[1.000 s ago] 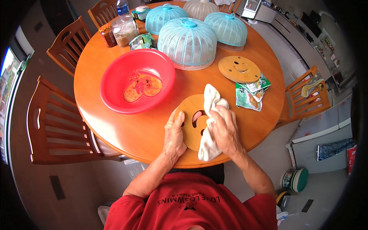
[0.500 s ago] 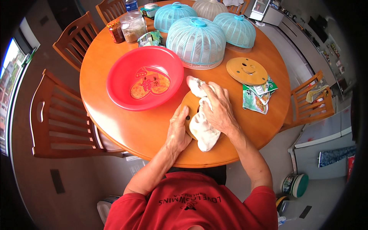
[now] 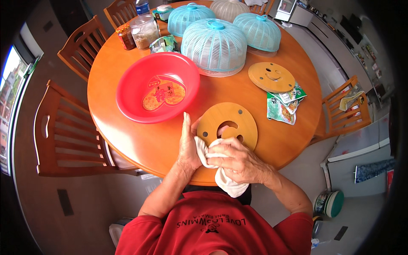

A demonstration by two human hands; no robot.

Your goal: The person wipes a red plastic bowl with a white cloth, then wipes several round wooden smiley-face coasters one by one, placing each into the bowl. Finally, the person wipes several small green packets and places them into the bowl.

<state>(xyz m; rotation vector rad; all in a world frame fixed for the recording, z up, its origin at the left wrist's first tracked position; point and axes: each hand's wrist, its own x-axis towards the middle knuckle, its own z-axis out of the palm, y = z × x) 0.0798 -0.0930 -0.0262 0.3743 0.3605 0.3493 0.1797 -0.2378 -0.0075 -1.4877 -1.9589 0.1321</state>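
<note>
A bunched white cloth (image 3: pixel 230 185) meets the near edge of a round tan wooden disc (image 3: pixel 227 114) with dark round spots and a curved slot.
The disc is at the near side of a round orange-brown wooden counter (image 3: pixel 148 142); the right hand (image 3: pixel 243 165) has its grip pinching the cloth, fingers curled around it. The left hand (image 3: pixel 189 146) is at the disc's left edge, thumb raised off its face, a finger showing through the slot; I cannot tell how tightly that grip closes, since its fingers are mostly hidden underneath. A red plastic basin (image 3: pixel 120 94) stands beyond to the left; a second tan wooden disc (image 3: pixel 270 80) lies farther right, against green-and-white packets (image 3: pixel 279 111).
</note>
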